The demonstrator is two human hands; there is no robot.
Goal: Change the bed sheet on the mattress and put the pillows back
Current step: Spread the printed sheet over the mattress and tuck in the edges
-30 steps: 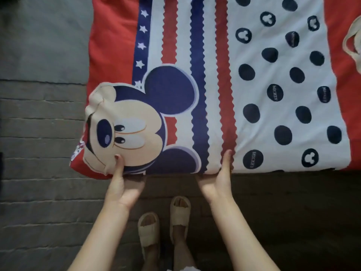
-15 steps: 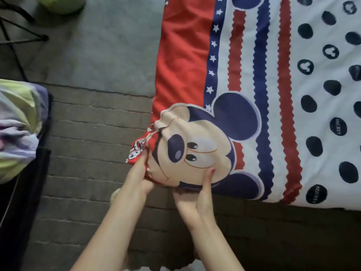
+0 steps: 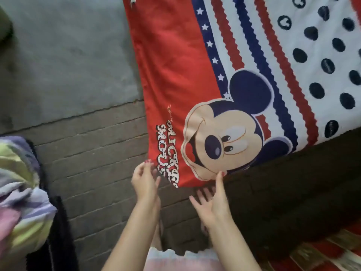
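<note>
Grey brick paving [image 3: 93,173] runs beneath us, meeting a smoother grey slab [image 3: 68,51] farther out. At far left we see a crumpled bundle of pastel cloth [image 3: 21,194], green, lilac and pink, sitting on something dark whose form we cannot make out. Moving right, our left hand [image 3: 145,181] hovers just off the corner of the bed sheet [image 3: 175,79], fingers loosely bent and spread, red-painted nails close to the fabric's edge; it grips nothing, and we cannot tell whether a fingertip brushes the cloth. The sheet lies spread flat across the upper middle and right of the view, its red border nearest that hand and printed with spotted lettering [image 3: 168,153]. Next comes a large cartoon mouse face [image 3: 220,139], then blue starred and red scalloped stripes [image 3: 254,51], then a white field of dark dots [image 3: 322,61]. Our right hand [image 3: 213,202] is held wide open below the sheet's near edge, fingers fanned, one raised finger reaching the hem just under the printed face. A dark strip [image 3: 293,182] runs under that edge. At lower right we glimpse blurred red patterned fabric [image 3: 332,251].
</note>
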